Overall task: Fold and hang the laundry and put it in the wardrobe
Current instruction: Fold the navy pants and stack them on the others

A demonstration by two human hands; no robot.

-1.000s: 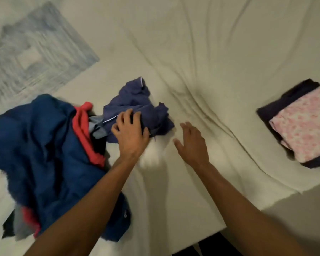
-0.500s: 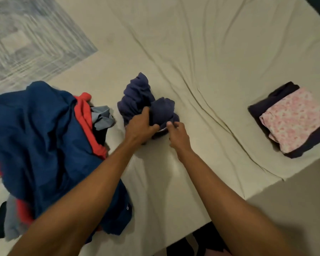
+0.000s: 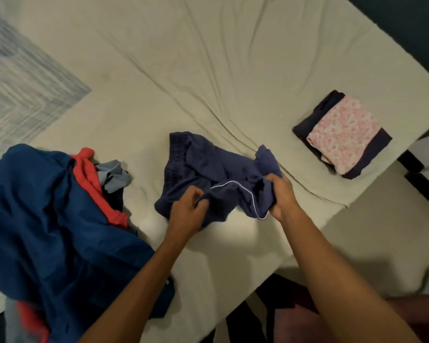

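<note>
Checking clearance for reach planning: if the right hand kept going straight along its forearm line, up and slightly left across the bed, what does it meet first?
The right hand already has a grip on the crumpled navy shorts with white piping, so it meets that fabric first. Past them, only wrinkled cream bedsheet shows; depth is unclear.

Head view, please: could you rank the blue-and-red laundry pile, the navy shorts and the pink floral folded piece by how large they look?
1. blue-and-red laundry pile, though it lies nearest the camera, which inflates it.
2. navy shorts, bunched in both hands.
3. pink floral folded piece, though folding hides its full size.
</note>
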